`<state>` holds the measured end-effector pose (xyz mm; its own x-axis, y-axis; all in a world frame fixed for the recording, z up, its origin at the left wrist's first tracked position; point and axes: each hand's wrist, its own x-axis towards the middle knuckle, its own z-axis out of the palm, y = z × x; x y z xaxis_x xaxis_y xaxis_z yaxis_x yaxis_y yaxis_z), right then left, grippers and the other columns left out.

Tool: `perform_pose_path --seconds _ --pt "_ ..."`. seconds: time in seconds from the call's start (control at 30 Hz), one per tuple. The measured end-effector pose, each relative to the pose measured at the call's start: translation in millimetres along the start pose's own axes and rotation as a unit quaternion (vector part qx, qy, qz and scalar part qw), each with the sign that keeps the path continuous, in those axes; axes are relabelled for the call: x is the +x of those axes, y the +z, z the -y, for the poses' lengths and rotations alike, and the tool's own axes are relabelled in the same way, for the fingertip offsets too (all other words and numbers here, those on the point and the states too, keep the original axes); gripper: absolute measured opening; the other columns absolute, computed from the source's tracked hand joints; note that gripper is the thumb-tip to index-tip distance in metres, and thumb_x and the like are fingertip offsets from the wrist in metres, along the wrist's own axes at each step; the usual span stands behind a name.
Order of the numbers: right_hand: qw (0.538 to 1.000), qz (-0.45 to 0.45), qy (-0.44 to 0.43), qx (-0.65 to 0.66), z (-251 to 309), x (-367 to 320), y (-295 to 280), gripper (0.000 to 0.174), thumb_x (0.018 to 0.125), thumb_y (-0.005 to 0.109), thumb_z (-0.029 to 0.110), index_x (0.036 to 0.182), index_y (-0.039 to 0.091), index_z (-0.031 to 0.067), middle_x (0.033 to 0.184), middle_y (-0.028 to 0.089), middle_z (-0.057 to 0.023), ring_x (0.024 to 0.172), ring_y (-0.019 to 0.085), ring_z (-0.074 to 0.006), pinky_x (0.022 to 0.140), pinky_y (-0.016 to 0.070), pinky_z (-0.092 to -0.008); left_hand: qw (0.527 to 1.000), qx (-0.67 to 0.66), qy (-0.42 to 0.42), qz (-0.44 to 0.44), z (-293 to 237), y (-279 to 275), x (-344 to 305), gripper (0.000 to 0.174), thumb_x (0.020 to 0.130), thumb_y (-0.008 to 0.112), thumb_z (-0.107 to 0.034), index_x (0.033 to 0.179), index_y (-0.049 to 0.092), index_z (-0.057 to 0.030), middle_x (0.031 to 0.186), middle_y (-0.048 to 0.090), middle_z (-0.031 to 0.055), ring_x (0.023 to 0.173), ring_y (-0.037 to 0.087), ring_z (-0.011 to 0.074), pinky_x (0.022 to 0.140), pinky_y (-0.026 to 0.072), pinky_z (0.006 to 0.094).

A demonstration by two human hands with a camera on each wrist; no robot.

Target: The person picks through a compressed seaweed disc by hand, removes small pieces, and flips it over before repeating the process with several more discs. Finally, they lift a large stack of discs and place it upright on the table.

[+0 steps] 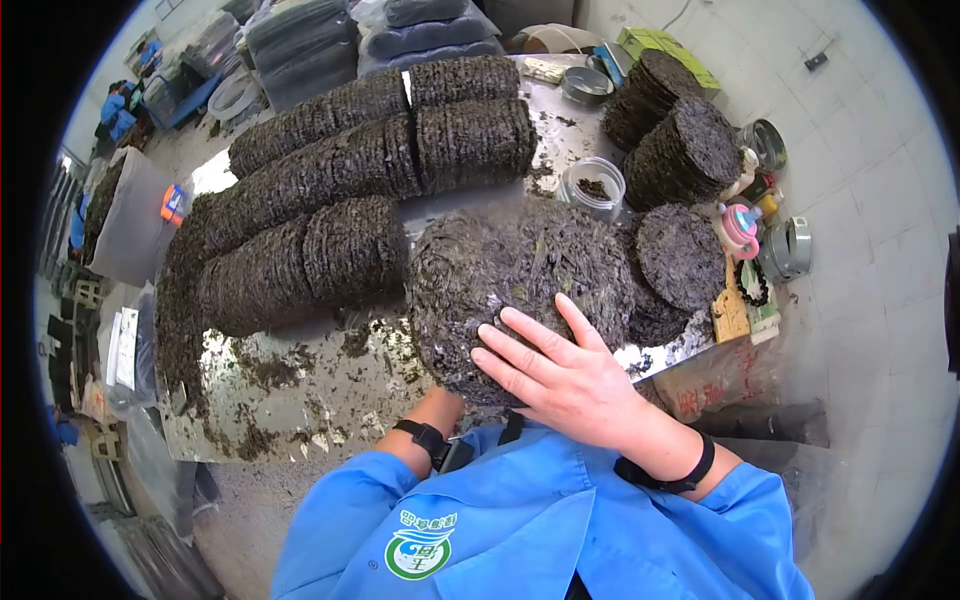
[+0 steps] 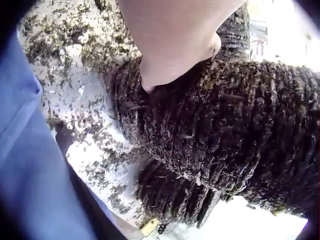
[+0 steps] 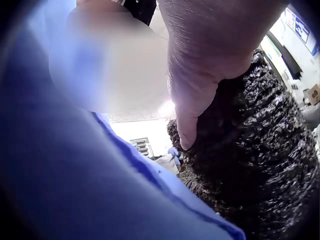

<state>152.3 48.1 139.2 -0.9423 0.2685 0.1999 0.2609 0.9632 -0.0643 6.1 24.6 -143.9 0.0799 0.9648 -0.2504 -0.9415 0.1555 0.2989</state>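
A thick stack of dark dried seaweed discs [image 1: 510, 260] is right in front of the body, its round end face turned up toward the head camera. My right hand [image 1: 565, 380] rests on that face with its fingers straight and spread. In the right wrist view the right thumb [image 3: 187, 132] lies along the edge of the stack. My left hand [image 2: 175, 45] is against the same stack in the left wrist view, its fingers hidden. From the head, only the left wrist [image 1: 428, 430] shows below the stack.
Long rows of seaweed discs [image 1: 310, 170] lie on the metal table [image 1: 300, 400], which is strewn with scraps. More upright stacks [image 1: 685, 150] stand at right, near a clear plastic tub [image 1: 592, 188] and a pink-lidded bottle [image 1: 740, 228]. Wrapped dark bundles [image 1: 300, 50] are piled behind.
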Motion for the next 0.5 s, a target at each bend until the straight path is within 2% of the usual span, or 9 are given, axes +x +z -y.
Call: perform_pose_path --seconds 0.07,0.1,0.13,0.2,0.33,0.4,0.43,0.47,0.5 --pt "0.999 0.001 -0.018 0.033 -11 9 11 0.066 0.069 0.066 0.025 0.131 0.047 0.0151 0.138 0.043 -0.0023 0.130 0.038 -0.0210 0.107 0.0259 -0.0517 0.999 0.033 0.018 -0.021 -8 1 -6 0.053 0.094 0.036 -0.046 0.132 0.043 -0.0110 0.138 0.043 0.0076 0.125 0.041 0.0231 0.103 0.0348 0.0411" --pt "0.998 0.042 -0.035 0.041 -18 14 17 0.070 0.068 0.069 0.028 0.132 0.045 0.0160 0.139 0.042 -0.0016 0.131 0.035 -0.0206 0.108 0.0246 -0.0507 0.998 0.048 0.030 -0.031 -11 3 -9 0.053 0.093 0.037 -0.047 0.132 0.043 -0.0111 0.137 0.043 0.0077 0.125 0.041 0.0231 0.102 0.0351 0.0413" --pt "0.997 0.041 -0.047 0.038 -19 18 18 0.070 0.068 0.069 0.028 0.132 0.045 0.0160 0.139 0.042 -0.0016 0.131 0.035 -0.0206 0.108 0.0246 -0.0507 0.996 0.064 0.043 -0.039 -16 6 -8 0.054 0.093 0.037 -0.047 0.132 0.044 -0.0112 0.136 0.044 0.0077 0.124 0.042 0.0232 0.102 0.0355 0.0415" --pt "0.996 0.027 -0.075 0.033 -18 27 18 0.075 0.065 0.073 0.029 0.133 0.043 0.0168 0.140 0.041 -0.0008 0.132 0.034 -0.0206 0.109 0.0233 -0.0497 0.992 0.092 0.066 -0.062 -21 10 -10 0.055 0.091 0.038 -0.049 0.131 0.044 -0.0115 0.135 0.046 0.0078 0.123 0.043 0.0232 0.100 0.0361 0.0420" --pt "0.989 0.066 -0.129 0.033 -46 26 7 0.080 0.061 0.076 0.031 0.133 0.044 0.0212 0.140 0.040 0.0019 0.132 0.033 -0.0203 0.109 0.0241 -0.0491 0.975 0.157 0.103 -0.118 -30 11 -20 0.057 0.089 0.041 -0.052 0.130 0.045 -0.0120 0.133 0.049 0.0080 0.121 0.045 0.0233 0.097 0.0374 0.0428" --pt "0.985 0.072 -0.150 0.050 -63 26 2 0.077 0.062 0.074 0.027 0.133 0.045 0.0225 0.140 0.041 0.0036 0.133 0.032 -0.0204 0.110 0.0244 -0.0487 0.922 0.235 -0.061 -0.302 -46 -9 -44 0.049 0.091 0.043 -0.041 0.132 0.042 -0.0142 0.128 0.050 0.0110 0.115 0.048 0.0219 0.090 0.0411 0.0422" --pt "0.981 0.085 -0.171 0.045 -69 27 2 0.074 0.064 0.071 0.026 0.133 0.045 0.0243 0.141 0.040 0.0050 0.134 0.032 -0.0209 0.110 0.0225 -0.0500 0.875 0.322 -0.022 -0.361 -52 -51 -45 0.045 0.092 0.046 -0.033 0.130 0.043 -0.0085 0.122 0.052 0.0113 0.111 0.048 0.0225 0.093 0.0390 0.0390" --pt "0.976 0.097 -0.191 0.039 -74 26 3 0.072 0.065 0.069 0.024 0.133 0.045 0.0261 0.141 0.040 0.0064 0.134 0.032 -0.0214 0.111 0.0207 -0.0513 0.844 0.413 0.060 -0.337 -79 -39 -63 0.043 0.091 0.050 -0.025 0.128 0.043 -0.0032 0.122 0.050 0.0120 0.112 0.047 0.0226 0.094 0.0387 0.0364" --pt "0.975 0.094 -0.194 0.046 -77 24 5 0.072 0.065 0.069 0.024 0.133 0.045 0.0261 0.141 0.040 0.0064 0.134 0.032 -0.0214 0.111 0.0207 -0.0513 0.786 0.464 0.189 -0.364 -97 24 -85 0.043 0.089 0.052 -0.017 0.127 0.042 0.0002 0.125 0.048 0.0127 0.115 0.046 0.0234 0.097 0.0373 0.0343"
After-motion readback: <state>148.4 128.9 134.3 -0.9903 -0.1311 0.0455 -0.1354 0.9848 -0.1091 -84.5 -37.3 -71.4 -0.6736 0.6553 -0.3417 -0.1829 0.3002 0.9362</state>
